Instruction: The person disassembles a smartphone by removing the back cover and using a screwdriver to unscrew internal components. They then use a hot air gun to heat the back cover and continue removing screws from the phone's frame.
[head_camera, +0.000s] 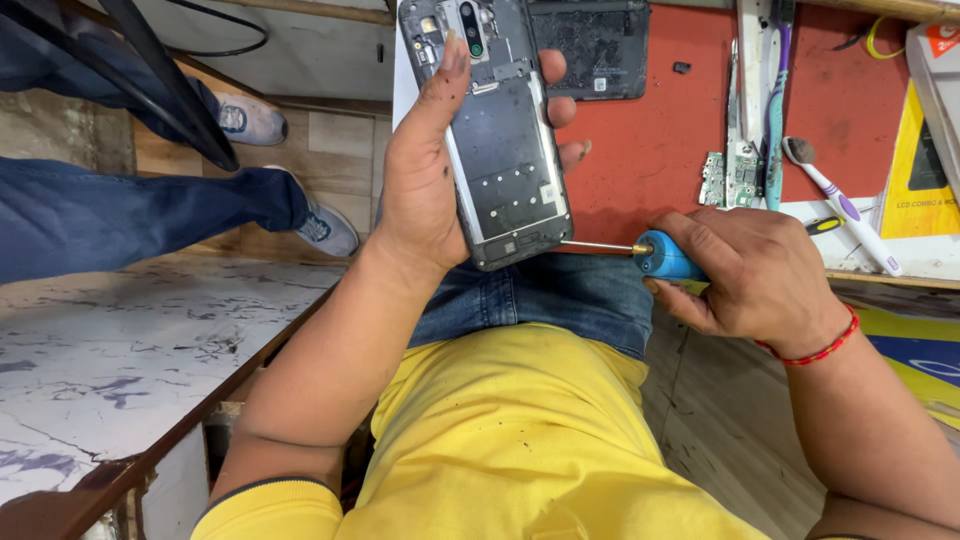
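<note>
Head view: left hand (425, 190) is gripping the opened phone (497, 140) upright over the lap; right hand (745, 275) is closed round a blue-handled screwdriver (640, 252), tip working at the phone's bottom edge. Prob. mid screw removal; next needs steady tip alignment w/ the screw.

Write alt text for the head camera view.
The left hand holds an opened phone while the right hand drives a blue-handled screwdriver into its lower edge, above a red mat with a small circuit board.
</note>
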